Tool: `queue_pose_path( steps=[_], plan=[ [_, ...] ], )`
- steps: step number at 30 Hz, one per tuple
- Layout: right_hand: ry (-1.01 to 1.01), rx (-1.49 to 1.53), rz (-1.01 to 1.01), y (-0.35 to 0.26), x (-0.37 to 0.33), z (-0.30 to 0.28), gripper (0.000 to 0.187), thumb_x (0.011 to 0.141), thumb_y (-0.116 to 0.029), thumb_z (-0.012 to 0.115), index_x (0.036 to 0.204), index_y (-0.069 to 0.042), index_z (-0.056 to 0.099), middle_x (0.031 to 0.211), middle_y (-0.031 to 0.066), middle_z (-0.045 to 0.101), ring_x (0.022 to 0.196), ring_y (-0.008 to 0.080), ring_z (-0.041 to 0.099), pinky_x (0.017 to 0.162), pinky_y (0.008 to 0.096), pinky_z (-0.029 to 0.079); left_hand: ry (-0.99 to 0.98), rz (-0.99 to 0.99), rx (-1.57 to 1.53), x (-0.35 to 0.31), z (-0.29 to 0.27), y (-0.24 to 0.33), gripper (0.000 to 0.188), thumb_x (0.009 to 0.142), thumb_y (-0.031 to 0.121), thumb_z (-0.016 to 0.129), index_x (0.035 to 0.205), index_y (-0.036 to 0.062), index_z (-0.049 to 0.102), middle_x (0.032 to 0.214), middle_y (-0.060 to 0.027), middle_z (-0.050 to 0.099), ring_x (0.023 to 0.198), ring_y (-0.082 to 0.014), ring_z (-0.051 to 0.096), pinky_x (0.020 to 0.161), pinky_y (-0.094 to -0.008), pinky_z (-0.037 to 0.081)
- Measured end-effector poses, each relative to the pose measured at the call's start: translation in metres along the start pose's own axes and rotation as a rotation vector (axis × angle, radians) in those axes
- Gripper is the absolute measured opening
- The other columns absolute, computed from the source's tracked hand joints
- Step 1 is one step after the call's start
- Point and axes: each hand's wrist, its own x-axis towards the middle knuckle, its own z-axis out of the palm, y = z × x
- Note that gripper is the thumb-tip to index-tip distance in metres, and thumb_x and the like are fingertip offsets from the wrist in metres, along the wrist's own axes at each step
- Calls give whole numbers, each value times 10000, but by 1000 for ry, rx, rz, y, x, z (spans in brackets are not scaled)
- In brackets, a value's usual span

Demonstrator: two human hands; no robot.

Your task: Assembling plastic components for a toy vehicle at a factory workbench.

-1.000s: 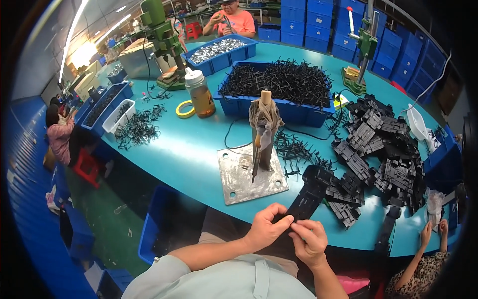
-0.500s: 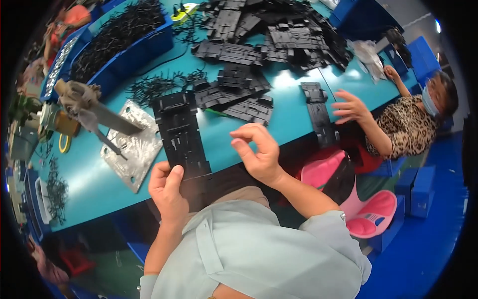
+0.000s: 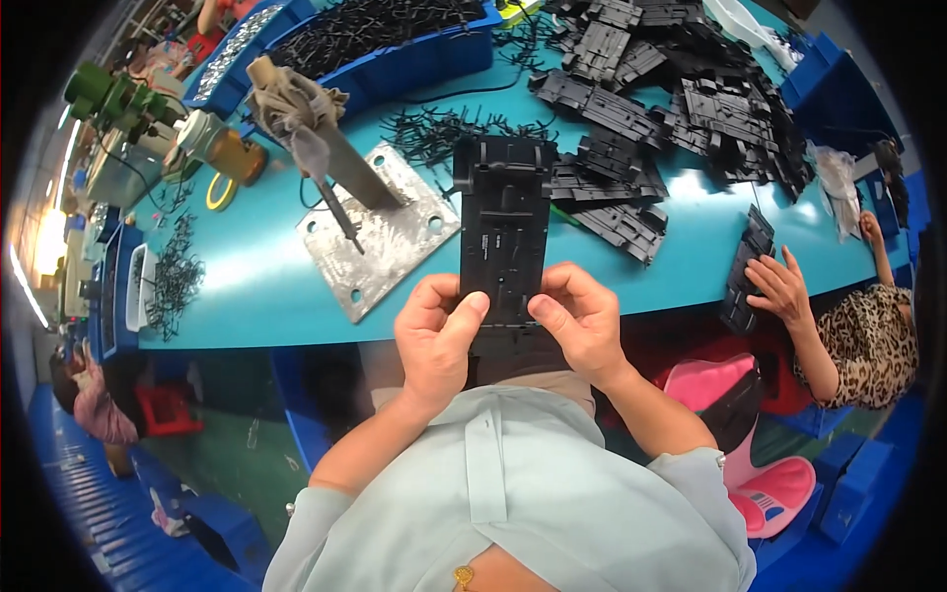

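Note:
A long black moulded plastic chassis (image 3: 505, 212) stands out in front of me over the table's near edge. My left hand (image 3: 437, 340) grips its near left corner, thumb on top and fingers curled at the side. At the near right corner my right hand (image 3: 584, 326) closes on the same part in a similar way. Left of it is a silvery metal base plate (image 3: 340, 252) with holes, carrying an upright post topped by wrapped cloth (image 3: 294, 104). More black chassis parts (image 3: 617, 222) lie just beyond on the right.
A heap of chassis parts (image 3: 725, 113) covers the back right. Thin black strips (image 3: 434, 133) lie loose and fill a blue bin (image 3: 464, 49). A co-worker's hand (image 3: 779, 286) touches another chassis (image 3: 747, 259) at right. A yellow ring (image 3: 220, 191) is at left.
My right hand, empty before, has come to the chassis and grips its right corner. The view has swung left. The co-worker's hand has reached the other chassis, which is now tilted.

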Motion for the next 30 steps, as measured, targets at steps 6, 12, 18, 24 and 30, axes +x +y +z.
queue_pose_path(
  steps=[6, 12, 18, 24, 30],
  plan=[
    [-5, -178, -8, -10, 13, 17, 95, 782, -42, 679, 801, 18, 607, 809, 60, 568, 759, 156, 527, 687, 255, 417, 49, 84, 144, -5, -10, 8, 103, 860, 26, 622, 942, 18, 560, 823, 12, 571, 730, -31, 494, 627, -188, 437],
    [71, -139, -197, -14, 2, 28, 119, 785, -65, 639, 867, 21, 635, 908, 82, 600, 839, 174, 537, 773, 291, 420, -49, 89, 229, -14, -5, 23, 98, 843, 66, 633, 906, -3, 605, 784, -5, 563, 719, -54, 511, 634, -216, 445],
    [-41, -133, -345, -20, 5, 55, 92, 784, -62, 629, 842, 9, 621, 910, 82, 598, 827, 165, 546, 764, 278, 424, -171, 246, 280, -24, -22, 43, 137, 852, 113, 656, 922, -3, 636, 809, -14, 567, 761, -69, 527, 662, -220, 420],
    [-140, -266, -370, -20, 9, 80, 97, 786, -65, 656, 839, 5, 615, 874, 68, 577, 811, 146, 528, 741, 266, 411, -157, 165, 2, -33, -43, 46, 179, 854, 99, 649, 1002, -2, 644, 874, 22, 592, 852, -51, 532, 751, -219, 430],
    [-263, -379, -379, -23, 10, 120, 78, 751, -28, 662, 813, -7, 620, 818, 55, 580, 764, 157, 516, 713, 269, 394, -74, 87, -308, -45, -80, 43, 258, 850, 36, 628, 1102, -21, 618, 1005, -37, 644, 927, -87, 572, 835, -229, 458]
  ],
)
